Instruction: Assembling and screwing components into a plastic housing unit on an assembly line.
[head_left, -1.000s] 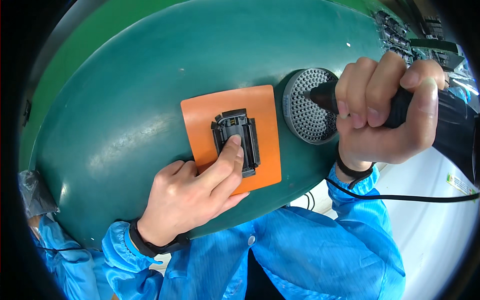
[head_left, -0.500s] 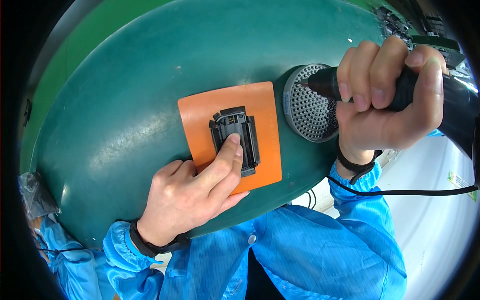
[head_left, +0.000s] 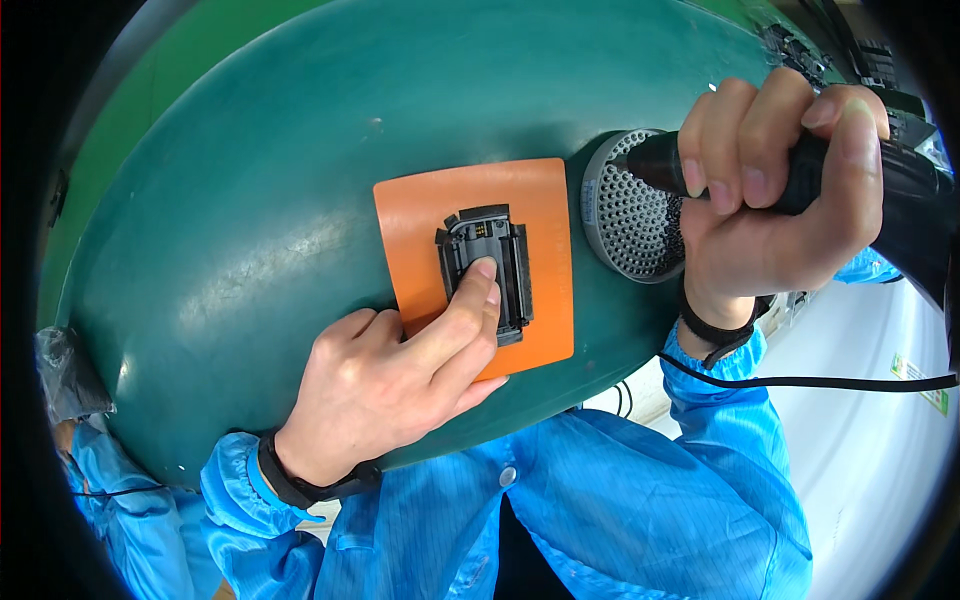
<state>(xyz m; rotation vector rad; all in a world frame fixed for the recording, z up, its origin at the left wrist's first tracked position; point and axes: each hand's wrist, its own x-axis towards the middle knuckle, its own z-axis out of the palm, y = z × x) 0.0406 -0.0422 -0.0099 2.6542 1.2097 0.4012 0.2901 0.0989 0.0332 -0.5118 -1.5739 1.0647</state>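
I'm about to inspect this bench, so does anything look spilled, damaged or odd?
Nothing looks spilled or plainly damaged. One small oddity: a pale speck breaks the plain green tabletop beyond the upper-left corner of the orange mat; debris or wear, I cannot tell.

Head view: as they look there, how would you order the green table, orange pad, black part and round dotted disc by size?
1. Green table
2. Orange pad
3. Black part and round dotted disc: too alike to rank, both partly covered.
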